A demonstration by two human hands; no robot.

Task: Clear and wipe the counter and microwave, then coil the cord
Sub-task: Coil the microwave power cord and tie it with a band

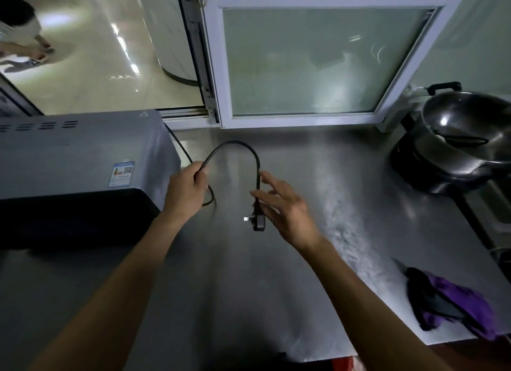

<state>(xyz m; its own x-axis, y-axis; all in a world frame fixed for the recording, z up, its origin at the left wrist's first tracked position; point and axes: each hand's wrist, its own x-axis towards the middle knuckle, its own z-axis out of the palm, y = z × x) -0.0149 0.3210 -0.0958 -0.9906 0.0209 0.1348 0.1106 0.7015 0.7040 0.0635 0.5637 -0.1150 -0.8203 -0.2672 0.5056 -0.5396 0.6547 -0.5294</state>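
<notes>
While arched — cord (pixel 235 145) between both hands.

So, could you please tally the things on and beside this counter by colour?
Black: 1, the cord
Grey: 1, the microwave
Silver: 1, the wok
Purple: 1, the cloth
Total: 4

A white-framed frosted window (pixel 318 61) stands closed ahead; glossy pale floor (pixel 91 52) gleams beyond, left.
</notes>
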